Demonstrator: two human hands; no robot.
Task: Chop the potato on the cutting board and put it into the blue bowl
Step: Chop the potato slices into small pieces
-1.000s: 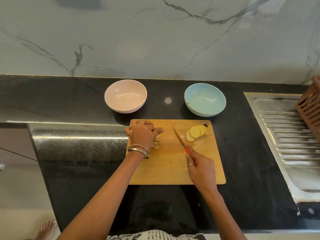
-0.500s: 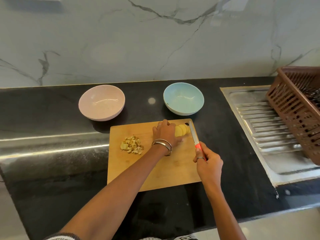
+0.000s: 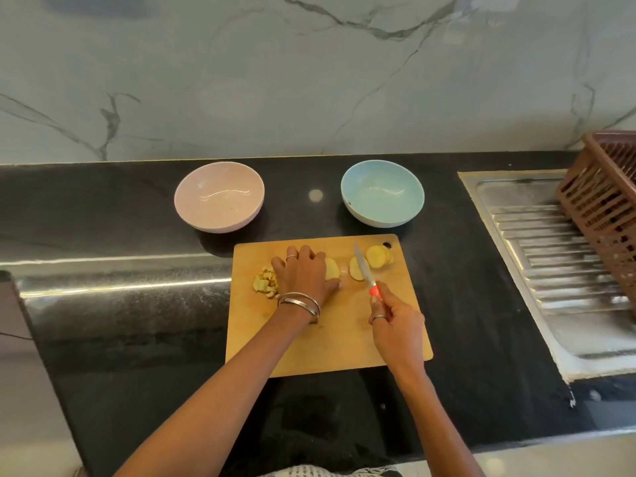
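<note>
Left hand (image 3: 303, 273): laid palm-down on wooden cutting board (image 3: 330, 342), fingers spread and near straight, covering most of one potato slice (image 3: 332, 269) whose pale edge shows at the thumb side; ring on one finger, two metal bangles (image 3: 300, 302) at the wrist.
Right hand (image 3: 395, 327): fingers curled tight around red handle of knife (image 3: 365, 270); ring on one finger; blade pointing away from the grip toward the board's far edge, lying between the covered slice and the rest.
Single potato slice (image 3: 356, 269): just beyond the knife grip, touching or under the blade; cannot tell which.
Stack of round potato slices (image 3: 378, 256): beyond and to the right of the blade, by the board's hanging hole.
Chopped potato pieces (image 3: 265, 283): small heap just outside the left hand's little-finger side.
Blue bowl (image 3: 382, 192): on black countertop (image 3: 481, 304), past the board, beyond the knife tip; no potato inside.
Pink bowl (image 3: 219, 197): beyond the left hand, apart from the board.
Steel sink drainboard (image 3: 557, 270): well right of the knife hand; brown plastic basket (image 3: 605, 208) resting tilted on it.
</note>
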